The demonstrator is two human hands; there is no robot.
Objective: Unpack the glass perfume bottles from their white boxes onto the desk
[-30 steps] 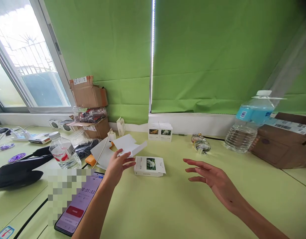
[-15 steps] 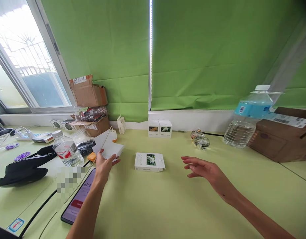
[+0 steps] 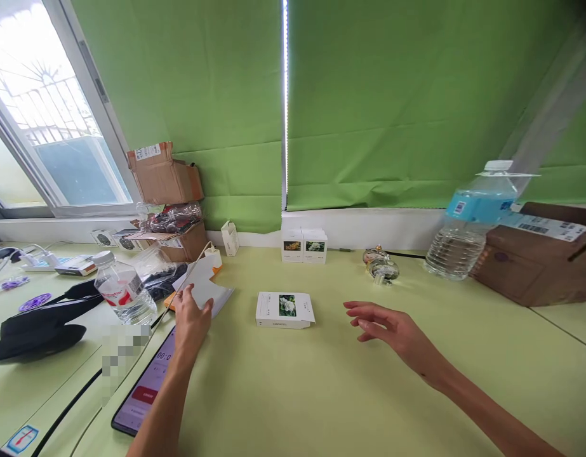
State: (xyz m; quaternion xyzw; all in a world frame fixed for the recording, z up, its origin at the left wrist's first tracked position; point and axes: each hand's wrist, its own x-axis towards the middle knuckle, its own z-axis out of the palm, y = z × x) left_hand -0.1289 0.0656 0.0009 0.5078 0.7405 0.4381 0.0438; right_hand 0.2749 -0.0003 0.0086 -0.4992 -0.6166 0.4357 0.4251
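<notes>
Head camera — facing forward, down at the tabletop [image 3: 283, 387].

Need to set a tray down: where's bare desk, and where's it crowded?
Bare desk lies between the flower-picture box and the right hand. It's crowded left, around the left hand with its white card, water bottle and phone.

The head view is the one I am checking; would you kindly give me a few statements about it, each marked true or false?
The left hand touches a white card. True.
The right hand grips the flower-photo box. False: it hangs open in the air, apart from the box.
A phone lies beside the left forearm. True.
The flower-photo box sits on a cardboard carton. False: it lies flat on the table.
</notes>
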